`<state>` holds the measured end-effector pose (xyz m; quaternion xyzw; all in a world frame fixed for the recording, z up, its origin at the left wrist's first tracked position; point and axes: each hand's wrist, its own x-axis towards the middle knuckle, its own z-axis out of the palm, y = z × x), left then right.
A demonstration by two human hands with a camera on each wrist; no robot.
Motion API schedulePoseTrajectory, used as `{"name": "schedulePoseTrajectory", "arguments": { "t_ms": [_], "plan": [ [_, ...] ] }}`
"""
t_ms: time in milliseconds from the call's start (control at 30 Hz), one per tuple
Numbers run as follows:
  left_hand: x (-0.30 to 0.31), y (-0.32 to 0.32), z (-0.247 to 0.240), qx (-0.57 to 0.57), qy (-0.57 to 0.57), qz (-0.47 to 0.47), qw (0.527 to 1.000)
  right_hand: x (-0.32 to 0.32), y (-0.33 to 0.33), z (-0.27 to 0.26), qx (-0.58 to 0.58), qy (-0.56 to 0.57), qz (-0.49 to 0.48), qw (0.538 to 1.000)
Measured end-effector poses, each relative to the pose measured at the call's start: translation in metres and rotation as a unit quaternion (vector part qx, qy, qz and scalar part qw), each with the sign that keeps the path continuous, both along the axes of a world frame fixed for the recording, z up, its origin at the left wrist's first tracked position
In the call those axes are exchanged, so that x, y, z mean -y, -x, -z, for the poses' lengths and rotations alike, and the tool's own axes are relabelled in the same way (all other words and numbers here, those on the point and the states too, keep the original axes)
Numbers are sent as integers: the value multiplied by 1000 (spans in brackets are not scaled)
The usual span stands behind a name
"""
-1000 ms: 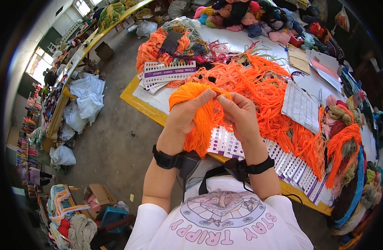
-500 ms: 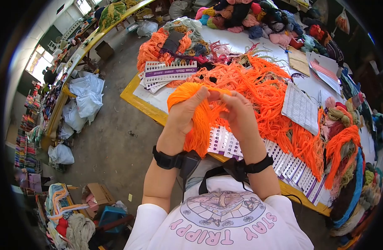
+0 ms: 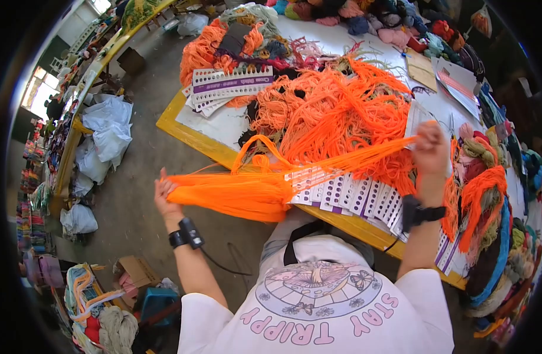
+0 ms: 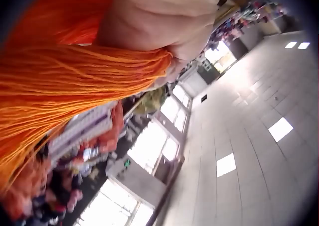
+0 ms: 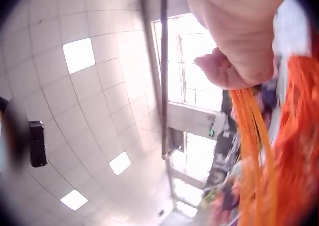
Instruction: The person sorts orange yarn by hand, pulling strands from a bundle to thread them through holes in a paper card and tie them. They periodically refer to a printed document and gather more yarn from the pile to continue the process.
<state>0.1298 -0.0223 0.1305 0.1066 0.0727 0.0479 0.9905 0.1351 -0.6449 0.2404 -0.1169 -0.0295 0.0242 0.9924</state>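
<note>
A bright orange skein of yarn (image 3: 235, 192) stretches between my two hands in the head view. My left hand (image 3: 167, 193) grips its thick end out at the left, and in the left wrist view the strands (image 4: 84, 79) bunch into the curled hand (image 4: 164, 22). Up at the right, my right hand (image 3: 430, 144) holds a thinner bundle of the strands, drawn out tight over the table's front edge. The right wrist view shows these strands (image 5: 249, 136) hanging from the curled fingers (image 5: 224, 71). A loose loop of yarn (image 3: 256, 141) stands up above the skein's middle.
A big heap of orange yarn (image 3: 336, 112) covers the middle of the table (image 3: 191, 133). Punched shade cards (image 3: 365, 194) line its front edge, and more cards (image 3: 232, 82) lie at the left. Darker skeins (image 3: 492, 194) hang over the right side. White bags (image 3: 108, 127) sit on the floor.
My hands were close together at the bunched skein; now they are spread wide, left hand out left and lower, right hand out right. The skein has been pulled out long between them.
</note>
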Motion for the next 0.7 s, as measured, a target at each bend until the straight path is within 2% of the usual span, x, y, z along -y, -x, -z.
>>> {"name": "schedulePoseTrajectory", "arguments": {
  "t_ms": [33, 100, 133, 167, 200, 233, 267, 300, 333, 367, 400, 433, 467, 500, 533, 633, 700],
  "plan": [
    [-32, 10, 14, -43, -13, -42, 998, 61, 6, 3, -24, 69, 103, 992],
    [-75, 31, 26, -124, -81, -146, 978, 187, 33, -16, -102, 214, 282, 930],
    [-76, 38, 24, -95, -93, -139, 981, 231, 50, -31, -105, 329, 399, 849],
    [-74, 43, 13, -64, -103, -131, 984, 256, 63, -43, -117, 489, 518, 692],
    [-69, 45, 1, -32, -114, -123, 985, 260, 68, -51, -104, 598, 571, 553],
    [-47, 41, -13, 40, -77, -46, 995, 248, 68, -57, -88, 648, 607, 451],
    [-10, 32, -27, 113, -39, 31, 992, 216, 60, -56, -66, 653, 594, 465],
    [28, 27, -39, 94, -62, 71, 991, 141, 40, -43, -75, 580, 488, 648],
    [69, 21, -47, 77, -85, 112, 987, 67, 21, -30, -123, 471, 380, 787],
    [108, 17, -48, 70, -41, 187, 979, -5, 23, -10, -161, 503, 258, 809],
    [141, 15, -43, 33, -106, 212, 971, -77, 25, 10, -188, 542, 127, 809],
    [170, 10, -35, 37, -111, 266, 957, -116, 25, 18, -101, 533, -39, 839],
    [199, 8, -34, -27, -171, 286, 942, -137, 22, 48, -136, 503, -111, 847],
    [225, 7, -28, -92, -196, 330, 919, -150, 24, 69, -81, 427, -185, 882],
    [251, 6, -37, -86, -280, 347, 891, -162, 25, 76, -49, 368, -217, 903],
    [286, 1, -30, -8, -417, 371, 830, -174, 27, 82, -70, 305, -256, 915],
    [291, 1, -24, -36, -435, 364, 822, -170, 27, 82, -89, 260, -272, 922]
  ]
}}
